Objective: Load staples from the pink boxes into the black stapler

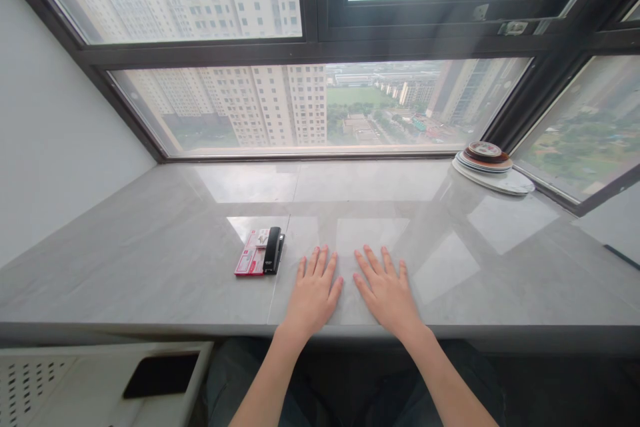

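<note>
Left grip (314,292) rests just right of stapler (271,251).

This looks like a home, a room high above the ground: dark window frames (200,54) look out on pale high-rise buildings (270,103) and down on a green field (357,95) (well below), while a broad, grey, tile-like ledge (150,240) spreads from a plain white wall (60,120).

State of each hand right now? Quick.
Left hand: open, flat on the grey countertop, holding nothing.
Right hand: open, flat on the grey countertop, holding nothing.
</note>
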`<state>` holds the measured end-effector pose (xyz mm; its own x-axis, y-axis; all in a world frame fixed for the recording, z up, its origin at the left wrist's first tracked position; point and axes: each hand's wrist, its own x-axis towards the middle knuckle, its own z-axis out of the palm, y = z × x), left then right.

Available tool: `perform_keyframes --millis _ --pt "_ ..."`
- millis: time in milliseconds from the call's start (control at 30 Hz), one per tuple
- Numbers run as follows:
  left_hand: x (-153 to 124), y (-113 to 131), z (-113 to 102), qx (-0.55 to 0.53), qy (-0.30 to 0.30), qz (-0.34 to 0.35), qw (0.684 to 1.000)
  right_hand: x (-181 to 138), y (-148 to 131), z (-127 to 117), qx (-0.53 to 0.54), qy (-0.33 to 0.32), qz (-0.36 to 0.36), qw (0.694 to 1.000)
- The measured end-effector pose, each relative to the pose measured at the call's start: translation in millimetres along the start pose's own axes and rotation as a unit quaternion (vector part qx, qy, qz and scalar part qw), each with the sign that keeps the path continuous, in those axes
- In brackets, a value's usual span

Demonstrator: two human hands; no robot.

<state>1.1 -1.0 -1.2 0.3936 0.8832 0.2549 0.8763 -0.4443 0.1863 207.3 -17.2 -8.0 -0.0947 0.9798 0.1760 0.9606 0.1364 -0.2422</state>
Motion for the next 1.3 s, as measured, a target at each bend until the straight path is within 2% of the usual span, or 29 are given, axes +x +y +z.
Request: perform_keyframes --millis 100,167,233,367,467,567,633,700,800,867,967,1100,1200,1300 --pt "-3.1 3.7 0.1 0.009 0.005 0.005 1.000 7.3 -3.3 -4.3 0.037 -0.023 0.023 0.999" --pt "-4.9 5.3 -0.9 0.006 0.006 0.007 1.000 18.1 -17.2 -10.0 0.078 -0.036 0.049 0.995" --pt "-6.5 4.9 -0.4 -0.003 0.007 0.013 1.000 33.4 -44.0 -15.4 0.137 -0.038 0.045 0.989" --pt "-10.4 -1.8 9.3 -0.026 0.013 0.030 0.999 73.5 -123.2 -12.8 0.272 -0.049 -0.057 0.959" --pt "-13.2 -9.8 13.4 -0.054 -0.003 0.029 0.998 105.9 -176.0 1.7 0.293 -0.076 -0.051 0.952" --pt "-14.3 -16.7 1.1 -0.127 -0.048 0.041 0.990 132.2 -198.4 13.2 0.254 -0.080 -0.052 0.963" --pt "-14.5 -18.6 -14.8 -0.215 -0.066 0.041 0.973 143.1 -193.0 13.5 0.218 -0.073 -0.072 0.971" --pt "-14.4 -17.4 -31.3 -0.314 -0.077 0.028 0.946 147.4 -174.2 7.7 0.197 -0.070 -0.091 0.974" --pt "-13.4 -12.6 -47.5 -0.424 -0.080 -0.001 0.902 142.4 -131.4 -8.0 0.188 -0.070 -0.109 0.974" --pt "-11.8 -9.5 -49.8 -0.447 -0.067 -0.032 0.891 133.0 -100.3 -19.4 0.185 -0.070 -0.121 0.973" --pt "-7.2 -6.0 -43.7 -0.411 -0.025 -0.077 0.908 116.0 -59.2 -32.6 0.185 -0.059 -0.124 0.973" --pt "3.4 -0.6 -28.6 -0.247 0.049 -0.075 0.965 101.9 -27.3 -38.1 0.202 -0.023 -0.091 0.975" --pt "13.4 3.6 -16.5 -0.117 0.052 -0.049 0.991 100.9 -25.4 -31.2 0.230 0.004 -0.074 0.970" --pt "22.1 5.6 -7.3 -0.061 0.032 -0.029 0.997 104.1 -37.6 -18.2 0.236 0.046 -0.049 0.970"
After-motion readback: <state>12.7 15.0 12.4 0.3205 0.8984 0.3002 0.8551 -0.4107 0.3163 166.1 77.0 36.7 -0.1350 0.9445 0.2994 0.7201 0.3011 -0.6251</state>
